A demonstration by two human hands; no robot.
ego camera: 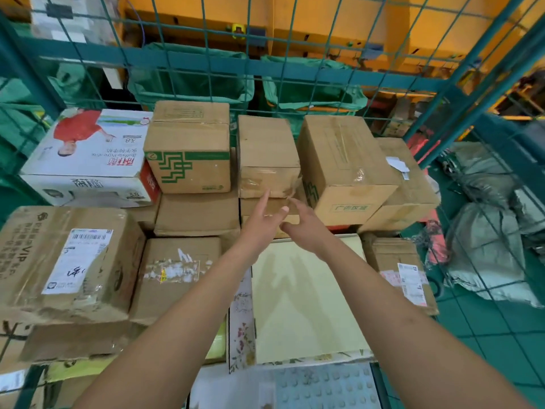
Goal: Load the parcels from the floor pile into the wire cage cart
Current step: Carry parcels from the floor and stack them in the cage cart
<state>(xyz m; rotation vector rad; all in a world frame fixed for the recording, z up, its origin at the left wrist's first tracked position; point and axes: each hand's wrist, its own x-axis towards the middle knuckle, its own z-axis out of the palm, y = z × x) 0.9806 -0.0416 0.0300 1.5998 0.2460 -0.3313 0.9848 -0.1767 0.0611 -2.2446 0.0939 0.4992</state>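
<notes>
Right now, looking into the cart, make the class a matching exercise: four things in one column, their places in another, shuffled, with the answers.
Things
1. milk carton
2. pale yellow box
3. green-striped box
4. grey sacks

Places
A. outside the cart, on the floor at right
B. back row, far left
C. front, beneath both forearms
D. back row, just right of the milk carton

Pairs: 1-B, 2-C, 3-D, 4-A

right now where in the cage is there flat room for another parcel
The pale yellow box top is bare, between the torn-label box and the small labelled box, below both hands. The back row is stacked tight against the mesh.
</notes>
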